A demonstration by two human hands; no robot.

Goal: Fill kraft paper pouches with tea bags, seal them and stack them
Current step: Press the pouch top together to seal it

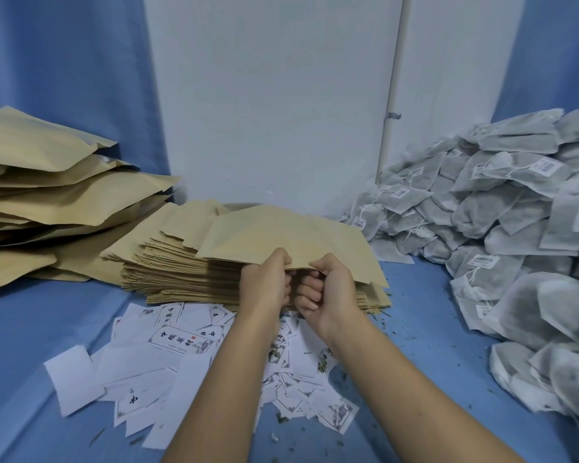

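Nearest to the camera, two bare forearms reach forward over a blue cloth (30, 329) that covers the work surface. Under them lies a scatter of white paper labels (181, 339), some printed side up with black characters and a thin frame, and among them are small green tea crumbs (322, 365). A little farther, the left hand (264, 279) and the right hand (328, 289) are close together, almost touching. Both have their fingers curled tightly and pinch the near edge of one kraft pouch (281, 235), thumbs on top. This pouch lies flat on top of a stack of empty pouches (178, 262), with its near edge lifted slightly (whether its mouth is already open I cannot tell). To the left of the stack, and touching it, there is a pile of fuller pouches (47, 195) laid one over the other. To the right rises a big heap of grey tea bags (498, 212) with white strings and barcode tags. Behind everything stands a white panel (274, 95), and blue curtain (64, 61) hangs on both sides of it.
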